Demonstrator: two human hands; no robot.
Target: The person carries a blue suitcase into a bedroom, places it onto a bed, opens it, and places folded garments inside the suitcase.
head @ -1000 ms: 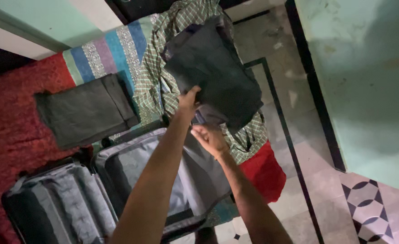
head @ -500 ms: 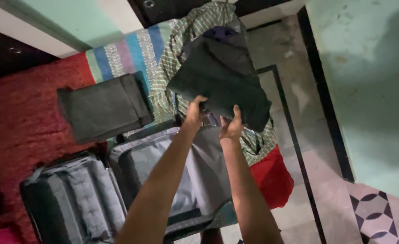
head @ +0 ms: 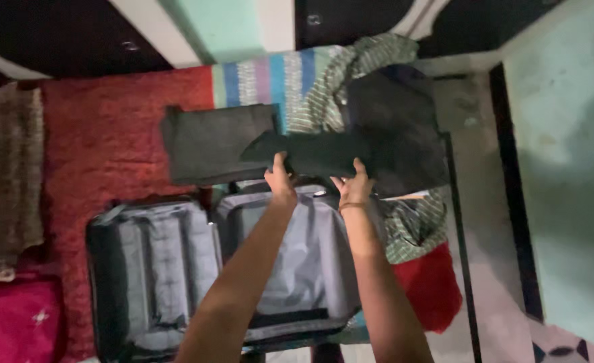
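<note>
Above the open grey suitcase [head: 243,269], held up in both hands: one folded dark garment [head: 324,156], flat and roughly level, long edge running left to right. Left hand [head: 280,180] clenched on the near edge of the garment, fingers [head: 278,165] curled up over the cloth. Right hand [head: 354,187] likewise grasping the near edge, just beside the left, thin band at the wrist. Behind the garment, on the bed: a second folded dark garment [head: 216,142], lying flat on a red blanket [head: 102,134]; a striped cloth [head: 270,79] in blue, green and lilac; a checked green cloth [head: 371,57] heaped to the right, partly covered by a further dark garment [head: 404,128]. Suitcase laid open in two halves, grey lining showing, both halves near the bed edge. Far left: a brownish woven cloth [head: 8,175] and a pink cloth with pale star shapes [head: 14,323]. Right: pale tiled floor [head: 492,269] with a dark border line and a green wall [head: 566,168].
</note>
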